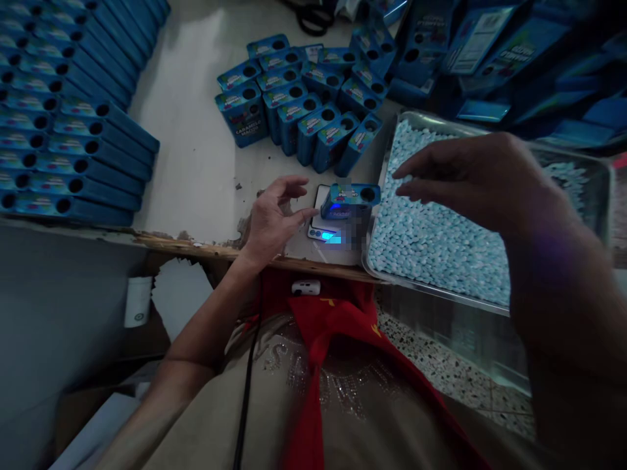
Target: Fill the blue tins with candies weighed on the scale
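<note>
the little blue box (pixel 355 194) stands on the small scale (pixel 320 225), and that could go wrong if the left hand (pixel 272 212) bumps it: its thumb is just beside the scale, so a nudge could tip the box or spoil the number. that hand's grip is spread, with nothing in it, at nine o'clock from the box. the right hand (pixel 470 170) hangs at two o'clock, over the metal tray (pixel 443 301); its fingertips are close together, but i can't tell if they pinch a bit. a loose hold could drop bits on the table (pixel 191 150). the tray is shiny and thin, full of smooth, pale blue bits (pixel 431 241) like pebbles. more boxes (pixel 298 121), flat and shiny with round holes, stand at eleven o'clock. the table's front edge is rough, chipped wood.
</note>
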{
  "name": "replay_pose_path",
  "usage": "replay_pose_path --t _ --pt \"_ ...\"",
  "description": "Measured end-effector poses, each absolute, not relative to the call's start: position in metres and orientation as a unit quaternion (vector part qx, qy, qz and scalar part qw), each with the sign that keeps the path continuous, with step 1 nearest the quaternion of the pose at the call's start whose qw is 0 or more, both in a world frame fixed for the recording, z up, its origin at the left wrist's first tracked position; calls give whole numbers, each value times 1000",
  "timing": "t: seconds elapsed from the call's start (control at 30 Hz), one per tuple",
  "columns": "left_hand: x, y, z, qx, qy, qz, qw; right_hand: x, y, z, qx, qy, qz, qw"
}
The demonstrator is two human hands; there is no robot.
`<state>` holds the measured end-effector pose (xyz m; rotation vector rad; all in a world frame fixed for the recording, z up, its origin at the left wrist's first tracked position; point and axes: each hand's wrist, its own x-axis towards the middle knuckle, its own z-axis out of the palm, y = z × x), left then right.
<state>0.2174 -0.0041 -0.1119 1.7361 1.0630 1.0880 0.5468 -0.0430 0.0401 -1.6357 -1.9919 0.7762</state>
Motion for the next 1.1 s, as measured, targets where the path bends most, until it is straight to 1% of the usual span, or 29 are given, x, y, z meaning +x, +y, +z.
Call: replay_pose_path --t 0.07,0.17,0.23,0.3,0.33,0.43,0.47,0.5,0.57,0.63,0.7,0.77,0.87,1.0,1.1 --pt "223 -4 -111 693 416 422 410 536 -38 40 -582 -758 221 196" --pt "226 -6 -107 703 404 414 414 514 -27 38 -553 -816 127 113" --pt "225 -6 -106 706 398 415 412 503 -22 39 -529 -842 101 43" --pt "221 -5 -107 706 404 414 410 501 -21 43 -529 -843 98 15" --pt "217 -5 -108 704 410 411 408 503 -22 44 -542 -834 103 25" --pt "206 0 -111 694 439 404 402 525 -32 42 -612 -776 110 103" --pt "201 2 -113 689 449 403 400 535 -36 37 -635 -755 115 115" --pt "197 4 -114 683 457 405 399 544 -41 29 -655 -736 127 112" --pt "192 7 -117 670 472 411 399 559 -52 7 -674 -713 175 74" --pt "189 10 -118 660 482 415 400 565 -63 -19 -664 -712 224 44" --pt "190 10 -117 657 483 417 401 566 -74 -40 -648 -725 228 46" --pt "194 8 -115 664 470 417 406 565 -84 -52 -642 -736 206 51" --pt "200 2 -110 679 436 410 424 569 -93 -49 -658 -726 195 48" --pt "202 -2 -105 681 444 393 430 580 -94 -33 -702 -672 212 105" --pt "200 1 -105 677 460 393 419 580 -88 -31 -707 -659 227 120"
